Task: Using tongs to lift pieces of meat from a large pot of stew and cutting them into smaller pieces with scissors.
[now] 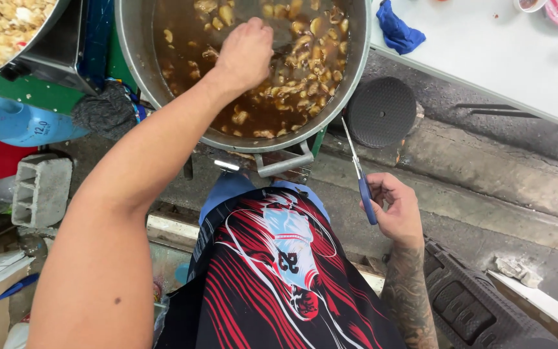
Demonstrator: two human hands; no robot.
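Note:
A large metal pot holds brown broth with many pale meat pieces. My left hand reaches over the pot, its fingers closed around the handle of a utensil that dips into the stew; the utensil itself is mostly hidden. My right hand is low on the right, near my lap, gripping blue-handled scissors with the blades pointing up toward the pot's rim.
A blue gas cylinder and a concrete block stand at left. A second pot of food sits top left. A round black stool and a white table with a blue cloth are at right.

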